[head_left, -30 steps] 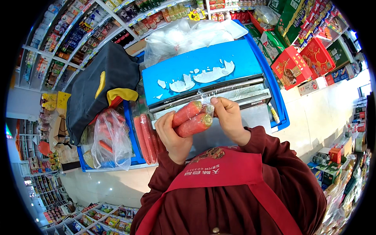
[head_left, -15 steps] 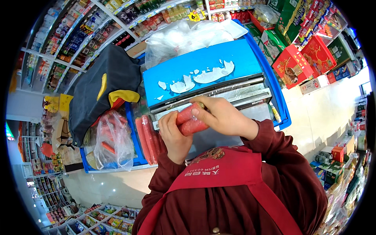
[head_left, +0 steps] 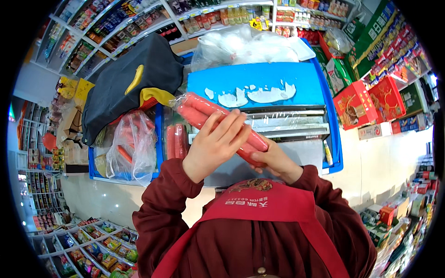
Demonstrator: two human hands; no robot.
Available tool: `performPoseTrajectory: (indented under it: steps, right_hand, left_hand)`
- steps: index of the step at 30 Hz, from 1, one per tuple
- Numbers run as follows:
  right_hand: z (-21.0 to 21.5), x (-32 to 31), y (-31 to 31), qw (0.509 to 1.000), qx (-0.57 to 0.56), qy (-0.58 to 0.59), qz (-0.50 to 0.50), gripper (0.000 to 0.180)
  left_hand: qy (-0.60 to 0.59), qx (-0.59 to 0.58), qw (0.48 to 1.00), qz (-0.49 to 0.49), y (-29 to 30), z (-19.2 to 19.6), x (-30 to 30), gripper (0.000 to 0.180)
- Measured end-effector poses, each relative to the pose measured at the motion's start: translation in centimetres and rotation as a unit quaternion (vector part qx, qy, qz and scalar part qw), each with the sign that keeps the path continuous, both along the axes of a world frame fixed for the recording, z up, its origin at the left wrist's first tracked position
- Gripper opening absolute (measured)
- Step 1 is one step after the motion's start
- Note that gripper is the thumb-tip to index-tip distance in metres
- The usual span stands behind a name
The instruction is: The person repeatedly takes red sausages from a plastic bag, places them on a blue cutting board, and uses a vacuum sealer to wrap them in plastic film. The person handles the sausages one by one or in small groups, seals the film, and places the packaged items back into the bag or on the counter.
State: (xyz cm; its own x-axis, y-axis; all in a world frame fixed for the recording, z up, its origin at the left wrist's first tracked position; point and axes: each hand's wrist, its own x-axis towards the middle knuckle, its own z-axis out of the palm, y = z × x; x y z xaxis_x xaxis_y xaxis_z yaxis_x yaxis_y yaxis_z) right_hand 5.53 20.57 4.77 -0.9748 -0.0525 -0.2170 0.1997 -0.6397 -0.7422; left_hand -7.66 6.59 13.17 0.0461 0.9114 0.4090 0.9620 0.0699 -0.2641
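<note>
A long pack of red-orange carrots [head_left: 194, 111] in clear film slants in front of me, its far end up to the left. My left hand [head_left: 218, 141] lies across its middle, fingers closed over the film. Under the near end, my right hand [head_left: 276, 160] grips the pack with the thumb on top; its other fingers are partly hidden. Just beyond is a film wrapping machine [head_left: 255, 85] with a blue, peeling top. More wrapped carrots [head_left: 177, 141] lie left of the machine, partly behind my left hand.
At left, a clear bag of carrots [head_left: 132, 146] sits in a blue crate [head_left: 95, 162] beside a dark cloth cover [head_left: 130, 78]. Plastic bags [head_left: 245, 44] are heaped behind the machine. Red boxes [head_left: 354, 104] stand at right. Stocked shelves [head_left: 222, 18] line the back.
The carrot pack has turned from end-on to lengthwise, its far end now pointing up-left. My left hand has moved over its top; my right hand has shifted down and right to its near end.
</note>
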Motion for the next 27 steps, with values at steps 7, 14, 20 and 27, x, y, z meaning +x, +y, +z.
performPoseTrajectory:
  steps: [7, 14, 20, 27]
  right_hand:
    - [-1.6, 1.2, -1.9, 0.99, -0.121, 0.065, -0.043, 0.079]
    - [-2.2, 0.8, -3.5, 0.998, -0.012, 0.057, 0.035, 0.08]
    - [-3.4, 0.5, -3.1, 0.963, -0.229, -0.135, 0.044, 0.067]
    - [0.8, 1.0, 2.7, 0.806, 0.546, -0.013, 0.229, 0.053]
  left_hand:
    - [-0.344, 0.335, 0.876, 0.041, -4.7, -2.5, -1.5, 0.074]
    - [-0.875, 0.319, 0.364, 0.013, 0.0, -5.0, 0.8, 0.075]
    - [-0.685, 0.308, 0.656, 0.073, 0.7, -7.2, 3.0, 0.076]
    - [-0.766, 0.241, 0.595, 0.026, -1.6, -8.4, 3.3, 0.081]
